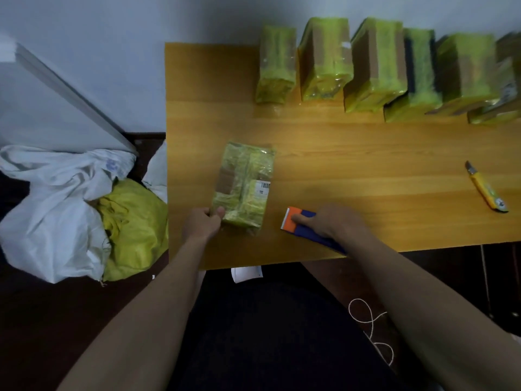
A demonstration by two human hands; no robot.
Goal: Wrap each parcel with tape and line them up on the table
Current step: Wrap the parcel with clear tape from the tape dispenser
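Off the left edge of the wooden table [366, 170], down on the dark floor, there's a crumpled white sack [53, 210] with a yellow bag [135, 230] bunched up against its right side, right next to the table's edge. A pale board [70, 94] leans at an angle above them.

On the table itself, near its front left part, lies the parcel [244, 184] being worked on. It's wrapped in yellowish-green tape, has a brown patch showing through and a small barcode label on its right side. The left hand [201, 224] pinches the near left corner of it, thumb on top, fingers curled under.

Just right of that parcel, close to the table's front edge, the right hand [329, 224] is wrapped around a blue and orange tape dispenser [304, 225], with the thumb pressed on the orange end and the toothed edge pointing toward the parcel. The dispenser looks like it's resting on the tabletop, but it's not touching the parcel.

Along the table's back edge there's a row of finished parcels [377, 69], all in the same green tape, standing side by side from about the middle out to the right edge of view. The ones on the far right are blurry and overlap a bit.

Toward the table's right end, well apart from everything else, lies a yellow utility knife [486, 189]. Under the table's front edge on the right, a loop of white string [369, 323] sits on the floor.
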